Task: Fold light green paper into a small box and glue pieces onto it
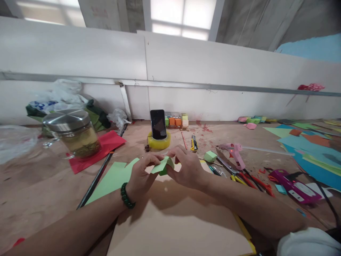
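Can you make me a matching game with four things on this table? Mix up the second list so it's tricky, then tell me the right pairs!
Things:
1. Phone
2. Jar
3. Glue gun
4. Folded paper

Colours, places and states:
A. Pink
B. Held by the left hand and the right hand
C. Upright, with a yellow roll at its foot
D. Topped with a silver lid

Right pairs: 1-C, 2-D, 3-A, 4-B
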`<move>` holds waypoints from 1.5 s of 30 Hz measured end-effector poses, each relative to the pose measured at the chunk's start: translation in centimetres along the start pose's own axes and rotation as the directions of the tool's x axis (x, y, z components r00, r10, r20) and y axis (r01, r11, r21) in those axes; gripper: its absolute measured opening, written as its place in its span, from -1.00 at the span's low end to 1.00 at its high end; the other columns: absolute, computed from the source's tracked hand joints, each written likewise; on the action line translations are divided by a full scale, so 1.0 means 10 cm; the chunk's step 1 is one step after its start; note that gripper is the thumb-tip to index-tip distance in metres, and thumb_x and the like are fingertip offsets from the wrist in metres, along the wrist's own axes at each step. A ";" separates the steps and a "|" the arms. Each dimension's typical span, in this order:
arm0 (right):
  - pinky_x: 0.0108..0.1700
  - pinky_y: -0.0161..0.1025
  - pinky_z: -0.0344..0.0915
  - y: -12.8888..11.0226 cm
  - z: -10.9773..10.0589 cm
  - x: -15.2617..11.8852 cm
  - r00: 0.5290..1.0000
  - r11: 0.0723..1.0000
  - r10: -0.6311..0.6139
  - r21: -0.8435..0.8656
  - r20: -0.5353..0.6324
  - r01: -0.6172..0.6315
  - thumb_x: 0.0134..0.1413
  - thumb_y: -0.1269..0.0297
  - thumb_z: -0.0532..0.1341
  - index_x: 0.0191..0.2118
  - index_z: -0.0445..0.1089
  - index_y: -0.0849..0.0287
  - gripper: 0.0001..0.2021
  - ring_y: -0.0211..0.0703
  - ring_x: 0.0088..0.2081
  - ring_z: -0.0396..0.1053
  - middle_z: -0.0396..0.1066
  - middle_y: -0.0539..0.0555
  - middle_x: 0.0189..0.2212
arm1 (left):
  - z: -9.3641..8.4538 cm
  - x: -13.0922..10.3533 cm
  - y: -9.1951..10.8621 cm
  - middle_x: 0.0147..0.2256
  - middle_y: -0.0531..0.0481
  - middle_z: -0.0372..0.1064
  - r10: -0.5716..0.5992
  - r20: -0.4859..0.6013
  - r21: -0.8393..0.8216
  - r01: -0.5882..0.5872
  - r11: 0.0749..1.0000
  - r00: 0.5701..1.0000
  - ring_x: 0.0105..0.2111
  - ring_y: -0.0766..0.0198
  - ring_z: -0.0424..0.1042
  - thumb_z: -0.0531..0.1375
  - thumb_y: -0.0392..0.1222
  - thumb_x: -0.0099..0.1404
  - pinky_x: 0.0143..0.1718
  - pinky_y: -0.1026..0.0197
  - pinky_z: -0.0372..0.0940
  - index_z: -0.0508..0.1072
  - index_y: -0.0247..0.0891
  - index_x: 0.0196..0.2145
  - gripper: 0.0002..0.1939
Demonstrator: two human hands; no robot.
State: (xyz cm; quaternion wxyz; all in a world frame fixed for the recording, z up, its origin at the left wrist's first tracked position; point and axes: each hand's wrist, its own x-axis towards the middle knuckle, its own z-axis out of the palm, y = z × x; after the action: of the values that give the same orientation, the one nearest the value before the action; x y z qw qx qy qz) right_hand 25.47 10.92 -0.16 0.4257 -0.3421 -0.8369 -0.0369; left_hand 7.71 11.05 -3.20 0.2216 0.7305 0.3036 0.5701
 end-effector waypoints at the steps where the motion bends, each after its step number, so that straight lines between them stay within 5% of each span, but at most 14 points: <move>1: -0.47 -0.36 0.17 0.01 0.01 0.00 1.000 1.000 0.001 0.009 0.004 -0.001 0.01 0.34 0.14 -0.34 0.23 0.13 -0.94 -0.28 -0.52 0.28 0.35 -0.01 -0.46 | 0.00 0.00 0.01 -0.32 -0.10 0.50 -0.002 0.012 0.017 0.002 1.000 1.000 -0.30 0.20 0.50 0.23 -0.08 0.24 -0.31 0.22 0.41 0.34 -0.23 -0.47 -0.78; 10: -0.51 -0.40 0.15 0.08 0.08 -0.04 0.999 0.998 -0.024 0.058 -0.045 0.027 -0.01 0.46 0.09 -0.33 0.19 0.14 -0.89 -0.33 -0.58 0.25 0.26 -0.08 -0.56 | 0.03 0.01 0.08 -0.47 0.02 0.45 -0.097 -0.045 0.034 0.098 0.995 0.994 -0.50 0.31 0.43 0.17 -0.06 0.28 -0.49 0.33 0.36 0.43 -0.24 -0.39 -0.80; 26: -0.52 -0.40 0.20 0.08 0.03 -0.05 0.979 0.984 -0.171 0.028 -0.106 0.175 0.09 0.43 0.08 -0.29 0.20 0.13 -0.93 -0.33 -0.57 0.29 0.36 -0.01 -0.50 | 0.00 0.00 0.15 -0.21 -0.14 0.55 0.109 0.054 0.131 -0.115 0.985 0.993 -0.22 0.16 0.53 0.21 -0.29 0.17 -0.20 0.17 0.41 0.33 -0.20 -0.38 -0.92; 38: -0.48 -0.38 0.14 0.05 0.03 -0.03 0.996 0.996 -0.026 -0.080 0.087 0.033 0.03 0.39 0.12 -0.35 0.35 0.17 -0.93 -0.27 -0.49 0.33 0.40 0.04 -0.43 | -0.01 0.01 0.10 -0.35 -0.04 0.56 -0.094 0.047 0.187 0.083 0.979 0.994 -0.39 0.20 0.51 0.18 -0.12 0.20 -0.38 0.25 0.37 0.37 -0.20 -0.44 -0.87; 45: -0.48 -0.38 0.07 0.12 0.07 -0.04 0.991 0.990 0.004 -0.140 0.136 0.015 -0.05 0.46 0.19 -0.48 0.46 0.16 -0.87 -0.30 -0.53 0.29 0.36 -0.01 -0.57 | 0.04 0.05 0.07 -0.39 0.01 0.56 -0.224 0.126 0.114 0.210 0.971 0.966 -0.38 0.20 0.50 0.18 -0.31 0.07 -0.33 0.22 0.38 0.52 -0.23 -0.37 -0.85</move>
State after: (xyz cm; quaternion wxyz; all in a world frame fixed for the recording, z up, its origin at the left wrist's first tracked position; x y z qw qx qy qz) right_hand 25.88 11.80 -1.19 0.3423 -0.3705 -0.8603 -0.0736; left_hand 8.35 10.92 -2.46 0.2665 0.7408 0.3940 0.4743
